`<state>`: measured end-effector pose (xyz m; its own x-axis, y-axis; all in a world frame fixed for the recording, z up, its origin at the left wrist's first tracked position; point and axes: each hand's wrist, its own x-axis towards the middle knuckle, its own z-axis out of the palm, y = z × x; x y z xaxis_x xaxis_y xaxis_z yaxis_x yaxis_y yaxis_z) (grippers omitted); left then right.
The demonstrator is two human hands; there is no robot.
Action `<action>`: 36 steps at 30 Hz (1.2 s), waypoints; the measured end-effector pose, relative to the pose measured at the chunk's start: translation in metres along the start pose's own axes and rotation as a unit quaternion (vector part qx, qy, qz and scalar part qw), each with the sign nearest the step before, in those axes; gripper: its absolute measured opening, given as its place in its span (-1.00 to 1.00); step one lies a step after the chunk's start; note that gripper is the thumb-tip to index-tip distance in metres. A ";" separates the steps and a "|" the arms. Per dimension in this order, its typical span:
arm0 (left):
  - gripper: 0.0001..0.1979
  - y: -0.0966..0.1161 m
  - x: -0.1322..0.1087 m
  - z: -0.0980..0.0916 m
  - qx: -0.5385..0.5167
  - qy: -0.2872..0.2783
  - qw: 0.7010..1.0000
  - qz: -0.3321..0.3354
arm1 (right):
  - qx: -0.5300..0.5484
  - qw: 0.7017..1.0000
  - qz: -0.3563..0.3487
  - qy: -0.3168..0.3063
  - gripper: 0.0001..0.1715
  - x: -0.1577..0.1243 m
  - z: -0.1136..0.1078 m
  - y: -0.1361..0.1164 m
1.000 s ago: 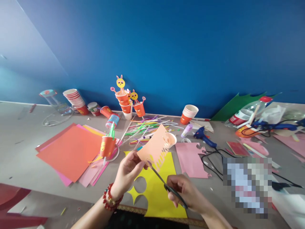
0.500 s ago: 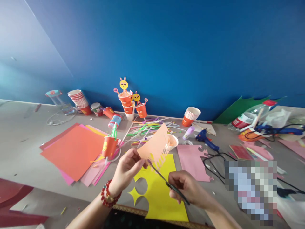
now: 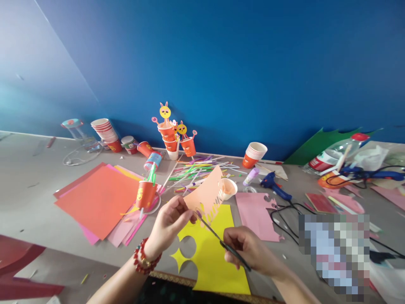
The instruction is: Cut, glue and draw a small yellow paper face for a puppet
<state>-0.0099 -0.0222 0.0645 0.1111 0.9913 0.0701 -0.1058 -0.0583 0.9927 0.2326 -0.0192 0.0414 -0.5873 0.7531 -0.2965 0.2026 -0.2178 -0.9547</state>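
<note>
Between the thumb and fingers of my left hand (image 3: 174, 218) is the lower left corner of a peach sheet of paper (image 3: 205, 193), held up off the table. Its right side is ragged with cut-outs. My right hand (image 3: 245, 249) is closed on a pair of scissors (image 3: 233, 253); the fingers partly cover the handles. The blades reach up and left to the sheet's lower edge near my left fingertips. Below both hands lies a yellow sheet (image 3: 218, 257) with round pieces cut from its left side. Just behind the peach sheet a white cup (image 3: 229, 190) lies tipped.
Left lies a stack of orange and pink sheets (image 3: 98, 198), beside an orange cup with straws (image 3: 146, 194). Loose straws (image 3: 196, 173) and cup figures (image 3: 171, 135) are farther back. Right are a pink sheet (image 3: 255, 215), a blue glue gun (image 3: 274, 185) with its cable, and a bottle (image 3: 332, 154).
Almost nothing differs. The view has shifted very slightly, while both hands keep their hold on the peach sheet and the scissors.
</note>
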 end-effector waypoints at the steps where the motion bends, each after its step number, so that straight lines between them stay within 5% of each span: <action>1: -0.78 0.000 0.000 0.000 -0.001 -0.002 1.000 -0.001 | -0.003 1.000 0.000 0.002 -0.23 0.000 0.000 0.001; 36: -0.77 -0.003 0.002 -0.002 -0.037 -0.020 0.999 0.006 | -0.137 0.988 -0.073 0.022 -0.13 0.006 -0.008 0.006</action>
<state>-0.0113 -0.0201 0.0614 0.1483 0.9852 0.0864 -0.1794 -0.0591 0.9820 0.2365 -0.0106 0.0342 -0.5921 0.7920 -0.1491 0.3257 0.0660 -0.9432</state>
